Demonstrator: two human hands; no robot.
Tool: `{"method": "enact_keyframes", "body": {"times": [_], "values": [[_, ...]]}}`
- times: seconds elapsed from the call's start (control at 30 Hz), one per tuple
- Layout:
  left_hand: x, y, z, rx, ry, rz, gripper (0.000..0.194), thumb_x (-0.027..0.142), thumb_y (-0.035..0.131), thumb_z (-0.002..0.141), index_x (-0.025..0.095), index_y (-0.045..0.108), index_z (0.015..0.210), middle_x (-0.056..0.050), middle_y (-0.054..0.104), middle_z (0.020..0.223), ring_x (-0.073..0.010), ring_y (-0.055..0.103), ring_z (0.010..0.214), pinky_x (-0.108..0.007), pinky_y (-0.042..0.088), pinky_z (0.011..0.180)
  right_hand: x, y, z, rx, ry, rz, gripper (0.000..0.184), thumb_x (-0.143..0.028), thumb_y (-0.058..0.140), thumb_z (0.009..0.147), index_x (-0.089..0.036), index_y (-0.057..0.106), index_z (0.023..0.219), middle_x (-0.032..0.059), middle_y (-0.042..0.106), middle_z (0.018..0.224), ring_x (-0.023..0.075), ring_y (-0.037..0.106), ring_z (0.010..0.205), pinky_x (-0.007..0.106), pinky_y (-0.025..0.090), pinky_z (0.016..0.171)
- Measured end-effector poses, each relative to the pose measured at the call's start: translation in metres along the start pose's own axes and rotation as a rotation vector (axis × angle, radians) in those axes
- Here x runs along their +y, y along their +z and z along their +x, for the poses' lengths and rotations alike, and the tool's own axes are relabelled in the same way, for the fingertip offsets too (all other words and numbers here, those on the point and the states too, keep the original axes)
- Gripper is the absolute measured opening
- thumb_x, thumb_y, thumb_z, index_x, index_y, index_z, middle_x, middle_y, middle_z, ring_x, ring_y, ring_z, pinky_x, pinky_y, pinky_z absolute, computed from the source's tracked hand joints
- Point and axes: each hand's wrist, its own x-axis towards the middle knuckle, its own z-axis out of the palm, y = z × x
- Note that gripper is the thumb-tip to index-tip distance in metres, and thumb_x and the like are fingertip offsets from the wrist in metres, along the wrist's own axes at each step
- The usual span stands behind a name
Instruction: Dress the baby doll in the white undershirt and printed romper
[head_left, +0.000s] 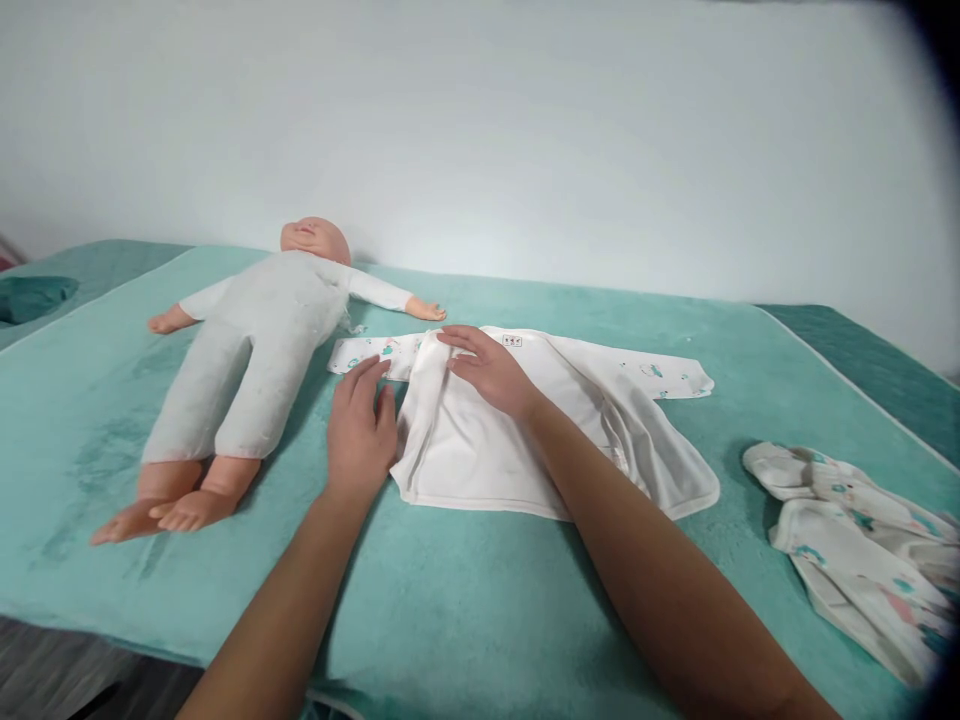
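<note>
A white baby shirt [495, 455] lies spread out on the bed, its front opened to show the plain inside and a small printed label at the neck. Its patterned sleeves stretch out to either side. My left hand [362, 425] rests at the shirt's left edge by the left sleeve, fingers extended. Over the left shoulder and collar lies my right hand [487, 370], fingers stretched flat on the cloth. Left of the shirt a baby doll [259, 320] lies on its back, with a white cloth body, arms spread, and its near hand close to the left sleeve.
Bunched patterned baby clothing [862, 550] lies at the right, partly cut off by the frame. A turquoise cover [465, 600] spreads over the bed, with darker green cloth [862, 350] at the back right. A pale wall [525, 150] rises behind.
</note>
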Motion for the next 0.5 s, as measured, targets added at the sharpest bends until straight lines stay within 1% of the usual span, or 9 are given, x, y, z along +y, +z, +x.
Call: {"method": "enact_keyframes", "body": {"times": [0.07,0.17,0.27,0.3,0.33,0.37,0.43,0.47,0.5], "values": [[0.007,-0.004,-0.005,-0.097,-0.167,-0.075,0.043,0.044,0.044,0.097,0.019,0.062,0.127,-0.011,0.071,0.119,-0.0264,0.066,0.109,-0.043,0.050,0.098,0.001,0.001,-0.002,0.008,0.026,-0.206,0.040,-0.030,0.057,0.089,-0.025,0.059,0.129,0.0055,0.059,0.143,0.0215,0.051,0.136,0.043,0.039,0.115],[0.023,-0.013,-0.015,-0.245,-0.291,-0.144,0.048,0.054,0.054,0.090,0.021,0.064,0.124,-0.006,0.073,0.103,-0.0239,0.067,0.091,-0.038,0.052,0.083,0.002,0.003,-0.004,-0.054,0.013,-0.520,0.045,-0.036,0.052,0.095,-0.022,0.057,0.137,0.0079,0.053,0.149,0.0232,0.044,0.143,0.043,0.030,0.121],[0.034,-0.022,-0.024,-0.339,-0.402,-0.223,0.047,0.051,0.064,0.083,0.025,0.065,0.121,0.001,0.069,0.086,-0.0183,0.061,0.072,-0.031,0.050,0.067,0.003,0.005,-0.007,-0.150,-0.068,-0.734,0.051,-0.038,0.045,0.099,-0.019,0.048,0.147,0.0096,0.039,0.160,0.0238,0.030,0.151,0.045,0.021,0.124],[0.034,-0.024,-0.026,-0.337,-0.439,-0.256,0.044,0.048,0.066,0.081,0.025,0.066,0.119,0.002,0.067,0.082,-0.0168,0.058,0.068,-0.030,0.049,0.065,0.003,0.006,-0.008,-0.159,-0.073,-0.785,0.053,-0.038,0.043,0.101,-0.018,0.044,0.150,0.0099,0.035,0.162,0.0241,0.027,0.152,0.046,0.020,0.124],[0.033,-0.026,-0.028,-0.299,-0.470,-0.289,0.042,0.045,0.066,0.081,0.025,0.067,0.117,0.002,0.066,0.081,-0.0159,0.057,0.067,-0.029,0.049,0.065,0.003,0.007,-0.009,-0.148,-0.057,-0.828,0.055,-0.039,0.040,0.102,-0.017,0.040,0.152,0.0107,0.030,0.164,0.0247,0.025,0.153,0.047,0.019,0.124],[0.030,-0.027,-0.029,-0.229,-0.496,-0.318,0.039,0.043,0.066,0.082,0.025,0.067,0.116,0.002,0.066,0.083,-0.0158,0.057,0.069,-0.029,0.050,0.066,0.002,0.008,-0.010,-0.123,-0.024,-0.865,0.058,-0.040,0.037,0.102,-0.014,0.037,0.154,0.0125,0.027,0.165,0.0258,0.023,0.153,0.048,0.017,0.124],[0.023,-0.030,-0.032,-0.025,-0.523,-0.320,0.037,0.040,0.064,0.083,0.023,0.065,0.116,-0.001,0.067,0.093,-0.0174,0.061,0.079,-0.031,0.052,0.073,-0.001,0.013,-0.016,-0.075,0.066,-0.922,0.065,-0.044,0.033,0.103,-0.005,0.032,0.155,0.0182,0.021,0.166,0.0294,0.019,0.155,0.050,0.014,0.124],[0.020,-0.030,-0.034,0.080,-0.506,-0.286,0.038,0.038,0.063,0.084,0.022,0.064,0.118,-0.003,0.067,0.101,-0.0193,0.063,0.088,-0.033,0.052,0.079,-0.003,0.016,-0.020,-0.068,0.104,-0.940,0.068,-0.045,0.032,0.103,-0.001,0.031,0.155,0.0210,0.019,0.165,0.0313,0.016,0.155,0.051,0.013,0.124],[0.019,-0.031,-0.036,0.167,-0.459,-0.232,0.038,0.037,0.063,0.085,0.021,0.062,0.120,-0.006,0.066,0.109,-0.0216,0.062,0.098,-0.035,0.053,0.085,-0.007,0.021,-0.025,-0.077,0.126,-0.949,0.071,-0.048,0.031,0.103,0.002,0.030,0.154,0.0229,0.018,0.165,0.0327,0.014,0.155,0.052,0.012,0.125]]}}
